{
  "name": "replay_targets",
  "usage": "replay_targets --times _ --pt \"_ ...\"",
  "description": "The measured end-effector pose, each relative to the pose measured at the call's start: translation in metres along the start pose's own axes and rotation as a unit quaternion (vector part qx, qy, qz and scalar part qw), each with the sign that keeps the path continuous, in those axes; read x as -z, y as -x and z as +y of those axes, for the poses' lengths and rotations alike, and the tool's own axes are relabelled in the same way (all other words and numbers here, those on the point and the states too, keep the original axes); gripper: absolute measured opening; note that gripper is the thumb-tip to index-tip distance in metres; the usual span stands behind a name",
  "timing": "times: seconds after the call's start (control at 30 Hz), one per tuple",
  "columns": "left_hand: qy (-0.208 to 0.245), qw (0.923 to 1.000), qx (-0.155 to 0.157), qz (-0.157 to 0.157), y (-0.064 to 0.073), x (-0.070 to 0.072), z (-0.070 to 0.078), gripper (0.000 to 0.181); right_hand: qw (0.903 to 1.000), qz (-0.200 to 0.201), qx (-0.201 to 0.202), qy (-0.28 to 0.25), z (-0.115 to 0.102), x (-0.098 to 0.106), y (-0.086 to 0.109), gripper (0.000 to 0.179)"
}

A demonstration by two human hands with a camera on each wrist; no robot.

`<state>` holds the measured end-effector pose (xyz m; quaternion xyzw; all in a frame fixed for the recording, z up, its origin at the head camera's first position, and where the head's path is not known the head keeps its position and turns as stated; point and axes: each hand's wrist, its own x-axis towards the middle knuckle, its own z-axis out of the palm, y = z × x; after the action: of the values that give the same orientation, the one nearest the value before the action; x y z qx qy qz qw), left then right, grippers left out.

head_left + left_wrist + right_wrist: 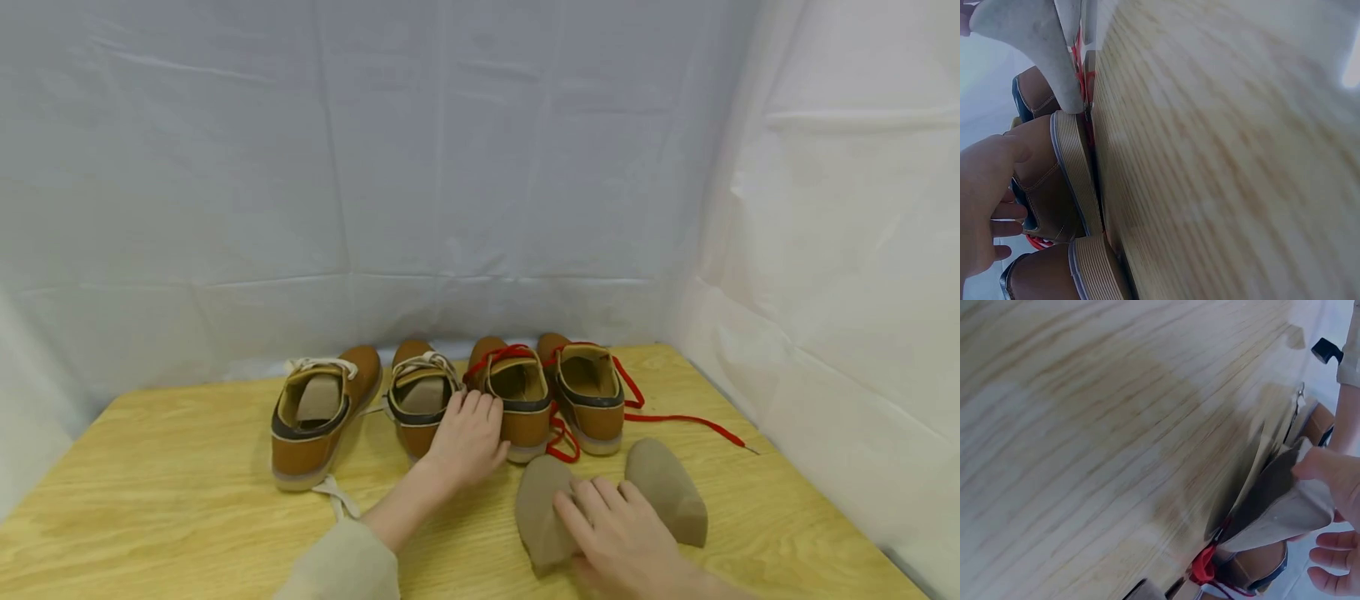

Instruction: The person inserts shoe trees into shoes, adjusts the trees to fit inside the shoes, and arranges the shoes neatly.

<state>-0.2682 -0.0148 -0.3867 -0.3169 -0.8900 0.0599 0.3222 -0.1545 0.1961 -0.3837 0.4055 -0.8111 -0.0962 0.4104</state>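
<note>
My left hand [468, 437] hovers at the heels of the two middle shoes, its fingers loosely bent. In the left wrist view its thumb and fingers lie close over the heel and collar of a brown shoe [1041, 156]. With my right hand [633, 533] I hold a beige moulded shoe insert [536, 508] at its near edge, thumb on one side. In the right wrist view this insert [1300, 512] is tilted up off the table. A second insert [667, 487] lies beside my right hand.
Two brown shoes with red laces [525, 412] stand at the right of the row, their insides showing. Left of them, a white-laced shoe [422, 396] and another white-laced shoe [311, 442] have inserts inside. A red lace [697, 418] trails across the wooden table [187, 500]. White sheeting [487, 167] hangs behind.
</note>
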Motion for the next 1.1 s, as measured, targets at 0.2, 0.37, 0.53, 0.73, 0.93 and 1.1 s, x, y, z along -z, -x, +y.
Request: replay_targets --times 0.2,0.37,0.53,0.73,0.93,1.1 --pt "0.001 1.0000 -0.001 -0.001 0.000 0.001 -0.001 0.053 0.9994 0.027 -0.008 -0.018 0.004 -0.003 0.000 0.060" --pt "0.003 1.0000 -0.002 -0.006 -0.001 0.002 -0.001 0.053 0.9987 0.003 -0.026 -0.043 0.004 -0.002 0.000 0.063" --pt "0.006 0.9999 -0.004 -0.014 -0.002 0.001 -0.001 0.053 0.9988 0.010 -0.011 -0.046 0.007 -0.003 -0.001 0.067" --pt "0.006 0.9998 -0.005 -0.018 -0.002 0.002 -0.001 0.053 0.9990 0.032 0.030 -0.006 0.011 -0.003 -0.002 0.069" --pt "0.007 0.9992 -0.005 -0.039 -0.002 0.004 -0.001 0.053 0.9993 0.015 0.035 -0.001 0.012 -0.002 -0.002 0.058" --pt "0.008 0.9988 -0.004 -0.048 -0.002 0.004 -0.001 0.053 0.9993 0.013 0.020 -0.029 0.013 -0.002 -0.005 0.057"
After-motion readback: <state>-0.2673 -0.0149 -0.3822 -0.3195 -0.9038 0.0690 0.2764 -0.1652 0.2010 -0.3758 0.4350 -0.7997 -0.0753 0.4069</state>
